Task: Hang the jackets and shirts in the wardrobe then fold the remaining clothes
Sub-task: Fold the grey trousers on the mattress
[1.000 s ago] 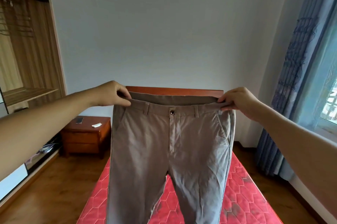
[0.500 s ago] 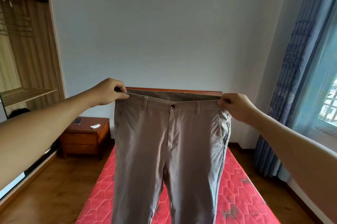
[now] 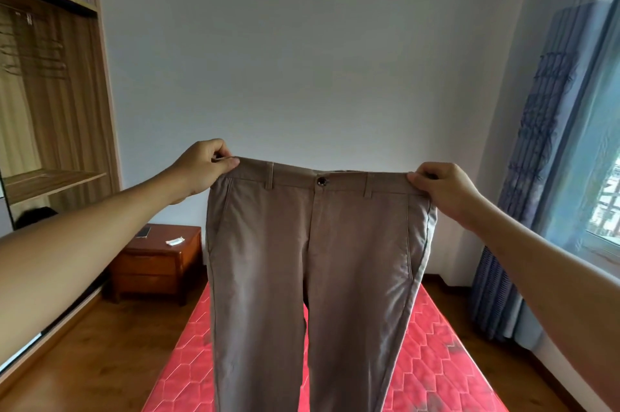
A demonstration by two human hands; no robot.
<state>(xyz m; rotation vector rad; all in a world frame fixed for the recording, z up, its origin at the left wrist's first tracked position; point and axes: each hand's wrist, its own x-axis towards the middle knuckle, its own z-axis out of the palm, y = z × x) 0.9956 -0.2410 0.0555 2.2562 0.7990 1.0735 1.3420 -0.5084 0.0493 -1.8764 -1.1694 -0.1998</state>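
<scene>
Both arms are stretched out, holding the brown trousers up by the waistband above the red bed. The left hand pinches one waistband corner, the right hand the other, and the legs hang straight down. The wardrobe stands at the left.

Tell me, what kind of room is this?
Probably a bedroom. There is a red mattress in the middle, a wooden bedside cabinet beside it, and an open wardrobe along the left wall.
</scene>
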